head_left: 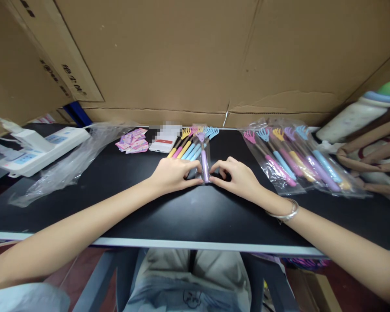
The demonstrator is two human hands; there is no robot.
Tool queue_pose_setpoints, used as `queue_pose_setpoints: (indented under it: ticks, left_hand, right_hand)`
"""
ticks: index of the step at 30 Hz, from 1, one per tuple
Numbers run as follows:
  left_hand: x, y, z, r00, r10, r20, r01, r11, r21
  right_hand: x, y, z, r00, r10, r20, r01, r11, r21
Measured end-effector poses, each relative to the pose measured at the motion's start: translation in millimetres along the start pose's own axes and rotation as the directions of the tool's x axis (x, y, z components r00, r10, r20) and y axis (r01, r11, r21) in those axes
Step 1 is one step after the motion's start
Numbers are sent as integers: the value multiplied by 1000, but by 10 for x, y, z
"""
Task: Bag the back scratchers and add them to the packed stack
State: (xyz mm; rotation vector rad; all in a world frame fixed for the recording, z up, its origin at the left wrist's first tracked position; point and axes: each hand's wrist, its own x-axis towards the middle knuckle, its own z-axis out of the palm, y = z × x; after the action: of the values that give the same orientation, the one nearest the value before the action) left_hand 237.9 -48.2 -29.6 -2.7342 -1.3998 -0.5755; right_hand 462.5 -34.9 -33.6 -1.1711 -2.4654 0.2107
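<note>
A purple back scratcher with a claw-shaped head lies in a clear plastic bag in front of me, handle end toward me. My left hand pinches the bag's lower left edge between thumb and fingers. On the other side, my right hand has thumb and forefinger closed at the lower right edge of the same bag. Just beyond my left hand lie several loose back scratchers with yellow, pink and blue handles, partly hidden by that hand.
Several bagged back scratchers lie at the right. A bottle and a wooden hand model stand beyond them. At the left are printed cards, a white box, plastic wrap and a power strip. Cardboard walls the back.
</note>
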Motion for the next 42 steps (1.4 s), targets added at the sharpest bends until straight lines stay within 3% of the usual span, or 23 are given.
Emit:
queue_pose_setpoints:
  ticks: [14,29,36,42]
  left_hand:
    - [-3,-12,-34,997,58,46,-60,997,40]
    - [-23,32,-49,993,122,-2,-118,969,216]
    - [-21,13,-66,974,207,-86,-172,936,308]
    - [-23,12,-40,961,259,-94,-227,936,269]
  right_hand:
    - [-23,-31,-16,995,-101,-29,99,993,-63]
    - [-38,-43,-46,984,-177,-21,170,966,-193]
    - [-34,-17,-40,977,-211,10,208,953,-220]
    - [-33,-6,-35,977,-212,6,209,953,-219]
